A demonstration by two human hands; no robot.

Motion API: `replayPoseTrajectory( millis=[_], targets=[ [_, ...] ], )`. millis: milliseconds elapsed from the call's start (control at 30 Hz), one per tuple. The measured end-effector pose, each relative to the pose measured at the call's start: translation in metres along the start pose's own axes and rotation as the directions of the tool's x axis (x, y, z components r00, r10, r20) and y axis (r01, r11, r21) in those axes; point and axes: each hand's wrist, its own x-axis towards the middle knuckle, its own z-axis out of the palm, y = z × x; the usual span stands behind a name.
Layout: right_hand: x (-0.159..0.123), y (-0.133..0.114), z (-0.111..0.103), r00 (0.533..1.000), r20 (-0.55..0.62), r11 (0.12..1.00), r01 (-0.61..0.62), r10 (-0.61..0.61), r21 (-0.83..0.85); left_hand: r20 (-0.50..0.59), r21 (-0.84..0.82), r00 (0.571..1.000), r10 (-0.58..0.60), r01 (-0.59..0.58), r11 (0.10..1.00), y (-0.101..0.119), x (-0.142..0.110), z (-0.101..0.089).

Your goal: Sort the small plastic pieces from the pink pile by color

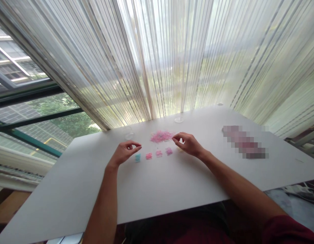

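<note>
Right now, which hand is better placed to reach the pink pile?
Probably the right hand: its fingertips sit just beside the pink pile, while the left hand rests farther off, closer to the blue bundle.

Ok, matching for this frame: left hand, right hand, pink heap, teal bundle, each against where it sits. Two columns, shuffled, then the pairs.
Things:
1. left hand
2. right hand
3. pink heap
4. teal bundle

Places:
A. behind the row of bundles, on the white tabletop
B. fingertips at the heap's right edge
C. left end of the row
D. fingertips just above the row's left end

Pairs: 1-D, 2-B, 3-A, 4-C
</note>
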Motion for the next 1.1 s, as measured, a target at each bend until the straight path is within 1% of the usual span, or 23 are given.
replayPoseTrajectory(
  millis=[67, 133, 300, 433, 567, 667, 867, 1100],
  targets=[
    [0.0, 0.002, -0.002, 1.0, -0.015, 1.0, -0.014, 0.014, -0.009, 0.07, 0.021, 0.997, -0.016, 0.015, 1.0, -0.006, -0.005, -0.008],
    [0.0, 0.003, -0.003, 1.0, -0.021, 1.0, -0.017, 0.017, -0.012, 0.123, 0.029, 0.992, -0.021, 0.018, 0.999, -0.012, -0.012, -0.012],
    [0.0, 0.005, -0.001, 1.0, -0.014, 1.0, -0.026, 0.026, -0.015, 0.19, 0.021, 0.98, -0.059, 0.056, 0.998, -0.027, -0.024, -0.013],
    [0.0, 0.006, -0.001, 0.999, -0.004, 0.999, -0.036, 0.036, -0.019, 0.208, 0.011, 0.976, -0.068, 0.067, 0.998, -0.033, -0.028, -0.012],
    [-0.001, 0.008, -0.001, 0.999, 0.004, 0.999, -0.038, 0.038, -0.019, 0.232, 0.042, 0.969, -0.079, 0.071, 0.997, -0.037, -0.029, -0.012],
    [0.0, 0.007, -0.001, 0.999, 0.009, 0.999, -0.039, 0.04, -0.016, 0.23, 0.058, 0.969, -0.085, 0.074, 0.996, -0.039, -0.03, -0.013],
    [0.0, 0.007, -0.001, 0.999, 0.012, 0.999, -0.046, 0.046, -0.01, 0.237, 0.049, 0.964, -0.121, 0.113, 0.992, -0.038, -0.03, -0.012],
    [0.0, 0.018, -0.002, 0.995, -0.02, 0.995, -0.095, 0.095, -0.01, 0.255, 0.062, 0.962, -0.102, 0.089, 0.994, -0.034, -0.031, -0.016]
  ],
)
